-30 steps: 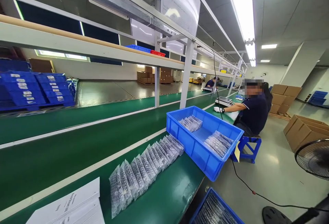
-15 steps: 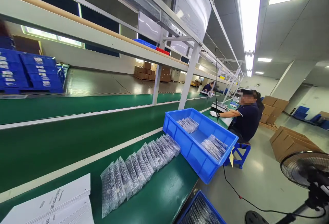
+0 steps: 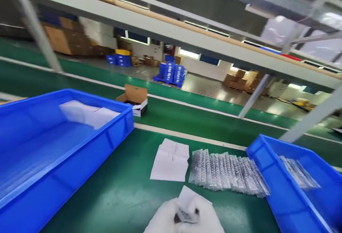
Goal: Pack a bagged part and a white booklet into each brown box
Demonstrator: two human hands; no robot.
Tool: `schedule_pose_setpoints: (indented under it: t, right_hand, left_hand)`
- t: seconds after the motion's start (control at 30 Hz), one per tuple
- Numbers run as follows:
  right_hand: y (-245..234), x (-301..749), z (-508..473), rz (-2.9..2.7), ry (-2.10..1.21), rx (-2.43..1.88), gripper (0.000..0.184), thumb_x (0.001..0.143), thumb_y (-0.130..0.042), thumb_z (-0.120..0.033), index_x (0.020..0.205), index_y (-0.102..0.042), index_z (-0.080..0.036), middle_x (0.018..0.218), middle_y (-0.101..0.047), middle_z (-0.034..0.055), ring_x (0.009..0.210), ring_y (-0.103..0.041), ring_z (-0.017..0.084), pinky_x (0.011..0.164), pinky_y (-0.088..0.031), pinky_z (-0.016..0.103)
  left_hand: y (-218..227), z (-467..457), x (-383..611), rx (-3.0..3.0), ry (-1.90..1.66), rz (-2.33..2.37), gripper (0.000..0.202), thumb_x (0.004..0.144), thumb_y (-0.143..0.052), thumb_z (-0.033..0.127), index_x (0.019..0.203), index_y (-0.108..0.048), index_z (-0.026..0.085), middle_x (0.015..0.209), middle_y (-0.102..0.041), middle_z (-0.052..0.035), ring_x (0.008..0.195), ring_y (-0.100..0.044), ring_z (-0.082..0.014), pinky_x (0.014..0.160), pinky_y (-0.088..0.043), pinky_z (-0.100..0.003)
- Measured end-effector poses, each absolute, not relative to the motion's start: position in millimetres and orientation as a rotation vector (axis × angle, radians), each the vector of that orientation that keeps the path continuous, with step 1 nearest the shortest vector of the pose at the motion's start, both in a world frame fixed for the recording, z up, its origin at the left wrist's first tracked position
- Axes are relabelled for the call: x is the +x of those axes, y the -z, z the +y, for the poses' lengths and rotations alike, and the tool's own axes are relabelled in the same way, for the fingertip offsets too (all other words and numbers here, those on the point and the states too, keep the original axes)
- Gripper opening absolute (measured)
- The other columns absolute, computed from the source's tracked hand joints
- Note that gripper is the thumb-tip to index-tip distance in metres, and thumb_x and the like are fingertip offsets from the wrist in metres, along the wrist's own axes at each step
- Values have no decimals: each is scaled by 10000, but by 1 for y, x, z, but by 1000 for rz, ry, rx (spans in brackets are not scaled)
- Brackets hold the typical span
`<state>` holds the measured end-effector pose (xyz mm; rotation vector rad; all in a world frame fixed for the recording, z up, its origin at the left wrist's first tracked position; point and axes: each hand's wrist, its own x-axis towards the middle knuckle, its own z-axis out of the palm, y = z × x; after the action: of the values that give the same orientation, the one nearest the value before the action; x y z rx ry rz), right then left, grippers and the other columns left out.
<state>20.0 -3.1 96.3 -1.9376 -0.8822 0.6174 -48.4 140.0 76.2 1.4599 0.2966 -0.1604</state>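
Print on paper sheets blurred, unreadable — hands out of view, grip untellable.

You face a green desk edged by a white strip, with a green conveyor belt running beyond it. Above you, a long grey shelf with a wood-coloured edge crosses the view, carried on slanted grey posts. Past the belts, a glossy floor reflects the light. Stacked blue crates stand on it, with cardboard boxes at far left. Bright panels line the far wall. Everything looks somewhat blurred.
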Motion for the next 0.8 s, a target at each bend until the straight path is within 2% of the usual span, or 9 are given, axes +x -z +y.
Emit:
schedule_pose_setpoints:
  t: [0.13,0.2,0.27,0.4,0.5,0.57,0.67,0.77,0.8]
  right_hand:
    - [-99,16,-7,-662,-635,-1973,326,732,-810,-394,1015,-745,-246,1022,-697,31,993,-646,333,864,-553,404]
    - [-102,15,-7,-554,-636,-1964,486,708,-808,-438,1143,-717,-239,1128,-687,46,1076,-624,338,954,-516,405]
    - [-104,14,-7,-565,-638,-2000,528,715,-786,-463,1194,-702,-257,1176,-678,39,1119,-607,332,982,-503,402]
    - [-112,17,-5,-666,-510,-2168,393,783,-681,-458,1142,-728,-303,1128,-699,4,1064,-636,318,918,-536,389]
    - [-129,29,1,-680,-395,-2225,463,813,-615,-466,1243,-669,-305,1047,-718,-2,964,-666,306,852,-552,389]
    - [-145,46,6,-639,-247,-2253,509,822,-589,-479,1287,-630,-277,1024,-718,19,948,-667,310,826,-554,391]
    - [-168,86,20,-666,-66,-2237,525,811,-581,-504,1249,-617,-218,1142,-684,72,1064,-624,328,897,-521,406]
    - [-181,132,44,-807,-148,-2146,461,817,-565,-466,1185,-609,-193,1175,-667,84,1071,-616,304,927,-495,398]
    - [-183,147,54,-829,-177,-2137,420,819,-566,-437,1154,-613,-189,1160,-671,82,1055,-620,293,916,-494,389]
  left_hand:
    - [-89,145,-49,1400,133,96,224,686,-766,330,855,-772,183,933,-749,-26,965,-679,-253,888,-515,-322]
    - [-91,152,-52,1435,41,65,296,679,-754,282,955,-767,176,983,-747,-34,976,-672,-246,896,-505,-313]
    - [-91,158,-54,1497,-49,122,333,651,-758,255,972,-755,167,967,-744,-40,921,-669,-234,854,-513,-305]
    - [-94,163,-52,1605,-159,140,337,683,-745,279,1004,-736,180,986,-732,-36,907,-654,-220,851,-517,-303]
    - [-104,176,-47,1676,-218,139,367,764,-687,345,1098,-710,195,1056,-725,-49,961,-655,-234,921,-517,-344]
    - [-111,197,-42,1697,-338,181,419,826,-616,370,1208,-669,206,1195,-691,-64,1103,-628,-249,1032,-472,-373]
    - [-113,247,-30,1655,-686,355,639,852,-580,375,1456,-447,213,1411,-557,-70,1311,-507,-235,1157,-356,-367]
    - [-101,307,-4,1570,-852,387,991,810,-618,316,1576,-4,183,1408,-548,-114,1274,-542,-225,1145,-371,-400]
    - [-95,324,8,1542,-844,390,1040,797,-618,292,1567,69,165,1372,-573,-127,1236,-569,-229,1122,-396,-421]
